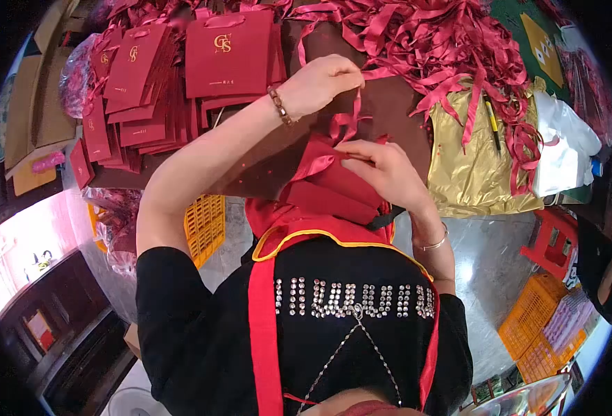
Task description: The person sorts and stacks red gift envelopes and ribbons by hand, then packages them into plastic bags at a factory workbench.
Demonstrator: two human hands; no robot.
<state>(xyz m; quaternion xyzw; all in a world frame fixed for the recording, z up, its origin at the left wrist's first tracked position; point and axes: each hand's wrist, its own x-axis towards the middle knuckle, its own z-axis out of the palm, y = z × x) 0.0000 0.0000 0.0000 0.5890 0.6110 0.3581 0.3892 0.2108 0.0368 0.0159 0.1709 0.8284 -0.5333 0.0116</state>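
Close to my body, a red paper gift bag (337, 195) lies tilted at the table's front edge. My right hand (389, 173) is closed on the upper edge of this bag, thumb and fingers pinched together. Farther out, my left hand (325, 82), with a beaded bracelet at the wrist, pinches a red ribbon (356, 111). The ribbon hangs from those fingertips in a loop down toward the bag. Another shiny ribbon piece (318, 165) lies across the bag's face. Where the ribbon meets the bag is partly hidden by my right fingers.
Stacks of red gift bags (227, 59) with gold lettering stand at the back left. A heap of loose red ribbons (417, 41) covers the back right. Gold wrapping sheet (469, 177) with a black-and-yellow pen (492, 125) lies right, beside white plastic bags (562, 149). Orange crates (538, 322) stand below.
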